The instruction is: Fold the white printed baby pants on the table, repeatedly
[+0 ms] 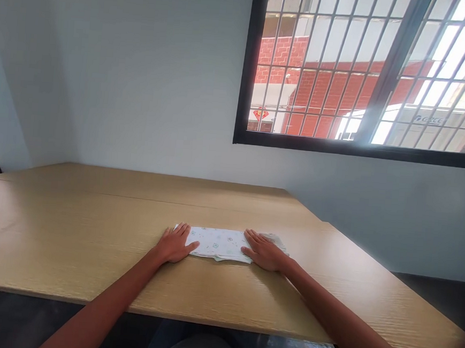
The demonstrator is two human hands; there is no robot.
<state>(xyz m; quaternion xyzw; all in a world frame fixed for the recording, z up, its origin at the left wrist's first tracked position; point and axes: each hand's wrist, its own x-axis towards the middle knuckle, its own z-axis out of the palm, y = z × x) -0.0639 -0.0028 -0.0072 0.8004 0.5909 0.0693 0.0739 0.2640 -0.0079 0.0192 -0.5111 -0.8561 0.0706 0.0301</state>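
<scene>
A white cloth (219, 242) with small printed figures lies folded into a long flat strip on the wooden table. What kind of cloth item it is, I cannot make out. My left hand (175, 243) rests flat on its left end, thumb spread toward the middle. Over the right part lies my right hand (263, 251), palm down with the thumb pointing inward. A bit of the cloth shows beyond the right hand, and a pale greenish edge sticks out along the near side. Both palms hide the cloth under them.
The light wooden table (91, 227) reaches back to a grey-white wall (151, 82), with a seam across it. A barred window (345, 70) with a black frame is at the upper right. The table's near edge runs just in front of my body.
</scene>
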